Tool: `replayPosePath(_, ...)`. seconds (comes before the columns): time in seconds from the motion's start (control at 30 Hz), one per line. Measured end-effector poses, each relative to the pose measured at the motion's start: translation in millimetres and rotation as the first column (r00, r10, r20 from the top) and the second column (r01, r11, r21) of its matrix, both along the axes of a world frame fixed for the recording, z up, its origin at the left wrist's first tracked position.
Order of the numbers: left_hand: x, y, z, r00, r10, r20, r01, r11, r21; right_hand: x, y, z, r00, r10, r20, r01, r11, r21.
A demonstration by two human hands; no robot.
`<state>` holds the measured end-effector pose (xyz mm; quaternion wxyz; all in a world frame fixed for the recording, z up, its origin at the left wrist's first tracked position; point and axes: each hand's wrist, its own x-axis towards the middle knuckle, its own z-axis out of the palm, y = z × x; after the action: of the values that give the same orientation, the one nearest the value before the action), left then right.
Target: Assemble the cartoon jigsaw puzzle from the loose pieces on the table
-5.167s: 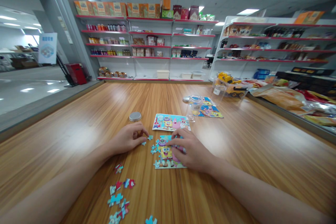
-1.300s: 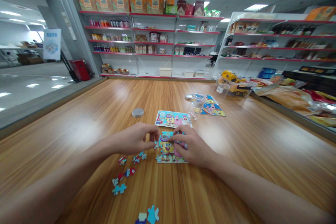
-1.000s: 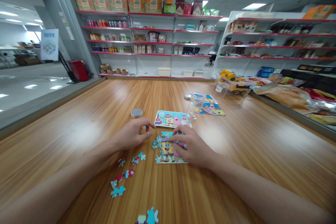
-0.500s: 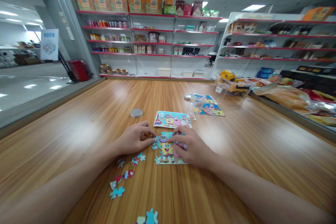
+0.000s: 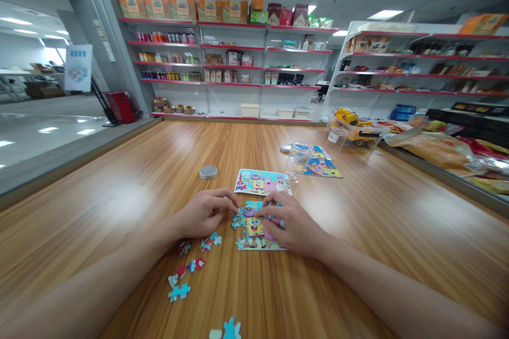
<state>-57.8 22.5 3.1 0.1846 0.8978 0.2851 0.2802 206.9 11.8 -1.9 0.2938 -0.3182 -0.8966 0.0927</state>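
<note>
**Both hands at the puzzle's top left corner**

Your left hand (image 5: pixel 207 214) sits just left of the part-built puzzle (image 5: pixel 258 228), fingertips pinched at its upper left edge, seemingly on a small piece; too small to confirm. Your right hand (image 5: pixel 292 222) lies flat on the puzzle's right side, fingers spread, pinning it. Loose pieces (image 5: pixel 191 254) trail toward you on the left, so the left hand is nearer. Wooden table (image 5: pixel 377 212), glossy; reference picture (image 5: pixel 260 181) just beyond; shop shelves (image 5: pixel 238 63) behind.

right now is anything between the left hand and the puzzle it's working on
Nothing visible. The left hand has its fingertips right at the puzzle's left edge, with bare table around it. The loose pieces lie nearer the person, off to the side, and the right hand rests on the puzzle's other side.
</note>
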Motion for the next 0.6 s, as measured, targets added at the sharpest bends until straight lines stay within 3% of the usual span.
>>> replayPosePath(0.23,1.6,-2.6,1.3,1.000,-0.011,0.001,0.011,1.000,0.001,-0.2,-0.3,0.9,1.000,0.003,0.001,-0.003,1.000,0.003)
replayPosePath(0.6,1.8,-4.8,6.3,0.993,0.017,-0.118,-0.013,0.999,0.035,0.5,0.2,-0.6,1.000,0.000,0.008,0.000,1.000,-0.004)
